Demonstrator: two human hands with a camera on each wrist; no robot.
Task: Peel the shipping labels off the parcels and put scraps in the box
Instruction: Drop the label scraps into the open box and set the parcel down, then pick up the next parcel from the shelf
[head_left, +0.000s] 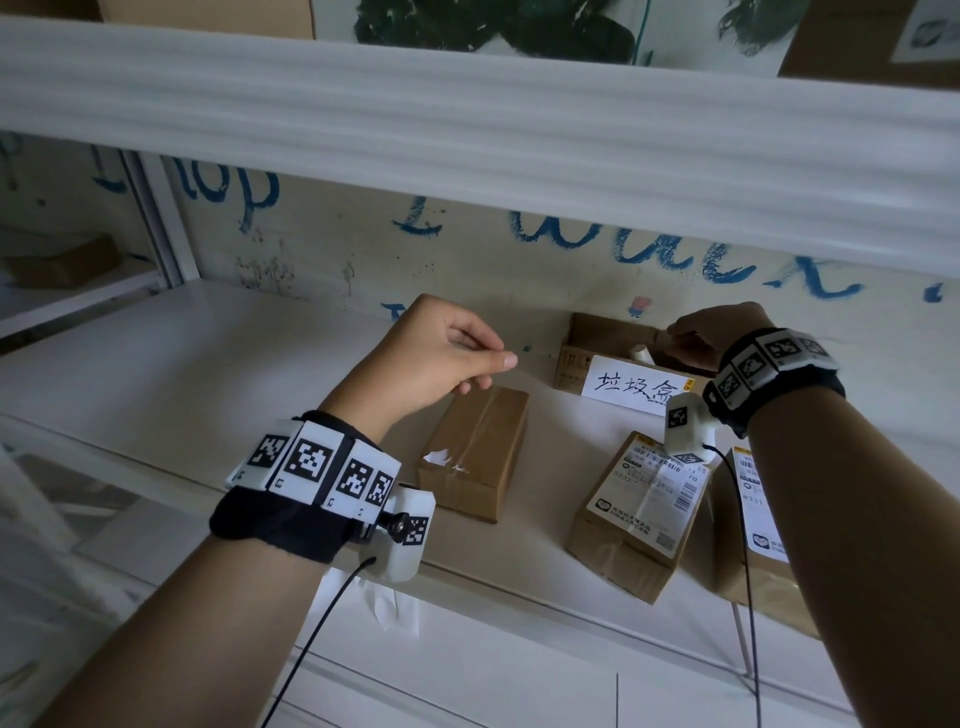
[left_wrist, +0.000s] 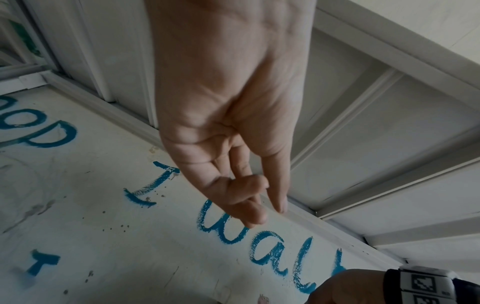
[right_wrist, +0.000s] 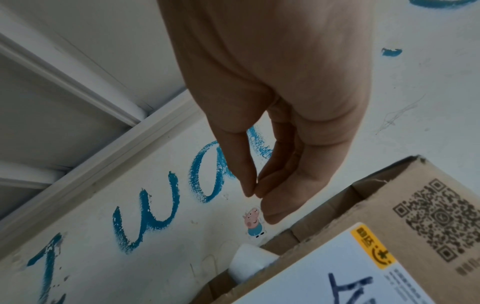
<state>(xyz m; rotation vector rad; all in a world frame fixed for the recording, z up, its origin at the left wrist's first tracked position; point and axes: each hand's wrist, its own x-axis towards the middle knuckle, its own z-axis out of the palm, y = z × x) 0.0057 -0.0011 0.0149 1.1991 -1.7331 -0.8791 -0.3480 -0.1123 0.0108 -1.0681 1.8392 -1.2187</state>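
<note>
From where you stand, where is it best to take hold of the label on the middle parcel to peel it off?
Probably at a near corner of the shipping label on the middle parcel, coming from the near side with a fingertip pinch. The label lies flat on the tilted top face, so only an edge can be lifted, and clear tape seems to cross its middle.

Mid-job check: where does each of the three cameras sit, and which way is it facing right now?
Head: worn on the head, looking down at the shelf, parcels and scrap box; both forearms show, left hand and right hand.
Left wrist: looks along the left hand to the painted back wall.
Right wrist: looks along the right hand, fingertips together above the scrap box.
Shared: both wrist views show the blue lettering.
</note>
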